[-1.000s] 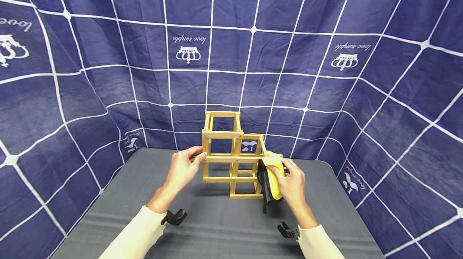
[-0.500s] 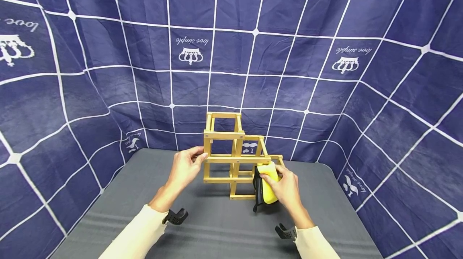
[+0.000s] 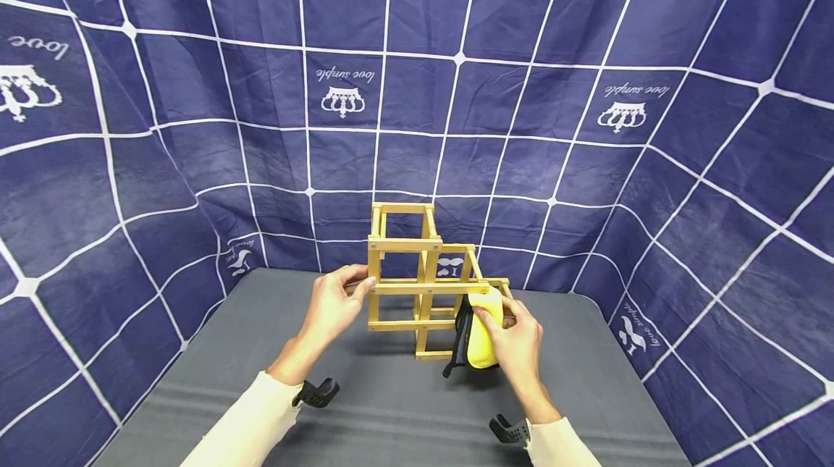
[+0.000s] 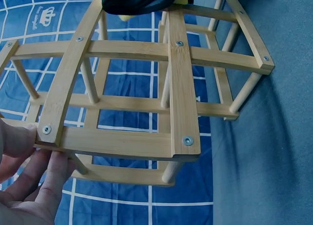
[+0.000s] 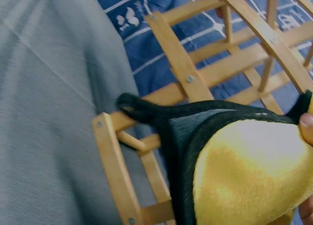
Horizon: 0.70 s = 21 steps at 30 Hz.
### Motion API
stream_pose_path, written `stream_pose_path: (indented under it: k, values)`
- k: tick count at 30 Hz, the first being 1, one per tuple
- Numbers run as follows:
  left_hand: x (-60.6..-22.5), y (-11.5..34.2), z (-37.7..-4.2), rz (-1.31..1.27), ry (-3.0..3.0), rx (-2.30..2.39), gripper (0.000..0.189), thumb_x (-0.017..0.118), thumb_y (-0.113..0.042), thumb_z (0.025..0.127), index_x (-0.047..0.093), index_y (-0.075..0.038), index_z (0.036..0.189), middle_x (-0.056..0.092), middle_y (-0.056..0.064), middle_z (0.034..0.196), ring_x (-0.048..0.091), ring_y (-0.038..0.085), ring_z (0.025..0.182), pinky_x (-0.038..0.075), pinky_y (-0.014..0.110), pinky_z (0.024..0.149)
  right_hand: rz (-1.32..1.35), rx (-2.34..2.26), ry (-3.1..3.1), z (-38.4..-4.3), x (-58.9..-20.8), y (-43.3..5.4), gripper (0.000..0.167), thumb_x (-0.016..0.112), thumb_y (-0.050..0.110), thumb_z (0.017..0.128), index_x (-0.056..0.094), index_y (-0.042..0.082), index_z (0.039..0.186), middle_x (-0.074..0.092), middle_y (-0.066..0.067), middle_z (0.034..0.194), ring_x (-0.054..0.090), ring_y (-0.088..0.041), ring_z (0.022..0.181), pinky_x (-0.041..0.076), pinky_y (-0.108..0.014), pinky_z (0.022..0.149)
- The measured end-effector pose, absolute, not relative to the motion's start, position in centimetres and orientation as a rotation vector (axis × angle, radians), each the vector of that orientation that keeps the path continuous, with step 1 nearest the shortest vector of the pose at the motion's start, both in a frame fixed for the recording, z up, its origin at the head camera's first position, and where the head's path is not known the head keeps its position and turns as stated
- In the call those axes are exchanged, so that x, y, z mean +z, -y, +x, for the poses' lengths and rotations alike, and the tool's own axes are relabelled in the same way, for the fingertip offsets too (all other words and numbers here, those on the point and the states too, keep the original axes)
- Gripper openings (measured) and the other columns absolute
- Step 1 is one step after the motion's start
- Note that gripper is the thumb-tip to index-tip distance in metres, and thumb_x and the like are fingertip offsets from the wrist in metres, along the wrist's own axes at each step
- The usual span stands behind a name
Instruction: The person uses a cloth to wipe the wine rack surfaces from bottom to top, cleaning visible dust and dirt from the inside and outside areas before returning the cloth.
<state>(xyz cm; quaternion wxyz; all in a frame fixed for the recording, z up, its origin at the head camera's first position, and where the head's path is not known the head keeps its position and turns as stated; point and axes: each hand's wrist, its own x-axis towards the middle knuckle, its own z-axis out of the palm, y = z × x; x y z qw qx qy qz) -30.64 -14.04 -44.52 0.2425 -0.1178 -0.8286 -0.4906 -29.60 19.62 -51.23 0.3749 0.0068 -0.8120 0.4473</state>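
- The cloth (image 3: 482, 344) is lying just left of the right hand (image 3: 519, 337), with the hand's thumb and fingers gripping its upper right edge.
- Its long axis is running close to upright in the head view, so most of its length is hanging below the grip.
- The black loop (image 5: 134, 107) at its corner is pointing down and left, away from the grip.
- The right hand is pinching the cloth, thumb in front and fingers partly hidden behind; how tightly they are closing cannot be told.
- The left hand (image 3: 335, 304) is pinching the rack (image 3: 426, 288) at its left post (image 3: 373, 264), thumb and fingers on the wood, well apart from the cloth.
- The right hand is therefore being the nearer one, as it is already holding the cloth.
- The cloth is covering part of the rack's right end in the head view, its top by the end of the middle rail; whether it is touching wood cannot be told.
- The rack is standing between the two hands on the grey table (image 3: 378, 409).
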Motion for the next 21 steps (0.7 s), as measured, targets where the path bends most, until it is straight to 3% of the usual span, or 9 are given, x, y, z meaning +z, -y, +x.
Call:
stream_pose_path:
  k: [4,11,15,17,19,21]
  values:
    - [-44.7,14.3,-30.5,-0.324,2.259,-1.378,0.022,0.086,-0.007,0.106,0.085,0.001,0.126,0.085,0.018,0.122,0.089,0.038,0.111,0.073,0.045,0.098,0.029,1.152,1.987,-28.6,-52.2,-18.4,0.040,0.108,0.018,0.083,0.088,0.006,0.115,0.083,-0.008,0.093,0.067,0.003,0.074,0.050,-0.007,0.068]
    - [-44.8,14.6,-30.4,-0.347,2.250,-1.336,0.035,0.095,-0.007,0.098,0.083,0.005,0.129,0.081,0.023,0.128,0.087,0.044,0.114,0.073,0.045,0.097,0.164,1.106,1.941,-27.6,-52.8,-14.8,0.037,0.109,0.019,0.082,0.091,0.012,0.113,0.086,-0.002,0.098,0.072,-0.006,0.078,0.061,-0.023,0.071]
    - [-44.7,14.4,-30.6,-0.371,2.236,-1.307,0.033,0.094,-0.004,0.097,0.083,0.008,0.127,0.082,0.023,0.125,0.088,0.044,0.111,0.073,0.042,0.096,0.169,1.120,1.967,-28.5,-52.4,-12.5,0.037,0.108,0.023,0.083,0.093,0.014,0.115,0.087,0.000,0.101,0.071,-0.008,0.078,0.055,-0.025,0.073]
    - [-44.7,14.2,-30.7,-0.388,2.235,-1.315,0.031,0.092,-0.002,0.098,0.083,0.009,0.126,0.082,0.023,0.124,0.088,0.043,0.112,0.073,0.041,0.096,0.150,1.149,1.969,-29.1,-52.2,-11.6,0.035,0.107,0.023,0.083,0.093,0.013,0.113,0.085,0.000,0.095,0.067,-0.007,0.075,0.054,-0.025,0.076]
    - [-44.7,14.1,-30.9,-0.394,2.235,-1.329,0.030,0.091,-0.001,0.099,0.083,0.009,0.126,0.082,0.023,0.124,0.088,0.042,0.112,0.073,0.040,0.097,0.149,1.168,1.970,-29.7,-52.2,-10.9,0.033,0.108,0.023,0.082,0.092,0.012,0.109,0.079,0.000,0.087,0.060,-0.005,0.072,0.054,-0.027,0.070]
    - [-44.7,13.9,-30.9,-0.390,2.235,-1.343,0.028,0.091,0.000,0.099,0.084,0.009,0.125,0.082,0.023,0.124,0.088,0.041,0.113,0.072,0.040,0.098,0.165,1.148,1.978,-30.2,-52.3,-10.4,0.031,0.108,0.024,0.082,0.091,0.011,0.105,0.073,-0.001,0.080,0.056,-0.004,0.069,0.060,-0.032,0.072]
